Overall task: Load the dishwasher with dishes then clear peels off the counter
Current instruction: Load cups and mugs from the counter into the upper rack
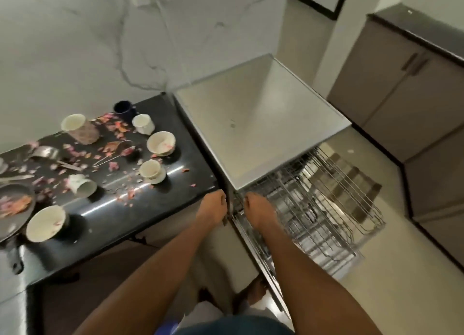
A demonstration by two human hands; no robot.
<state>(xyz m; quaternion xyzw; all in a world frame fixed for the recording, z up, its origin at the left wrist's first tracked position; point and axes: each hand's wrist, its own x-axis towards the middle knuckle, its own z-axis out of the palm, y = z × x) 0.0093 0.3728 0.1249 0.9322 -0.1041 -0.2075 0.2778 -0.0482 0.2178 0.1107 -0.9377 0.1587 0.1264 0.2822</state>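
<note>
We see the dishwasher at frame centre, its wire rack drawn out lower right and empty. Both hands, left hand and right hand, curl their fingers at its front edge. We judge the rack should sit fully out before carrying over cups from the peel-strewn table at left.

A white marbled wall fills the upper left of the frame. Grey cabinets with a dark top stand at right, above a pale glossy floor.
</note>
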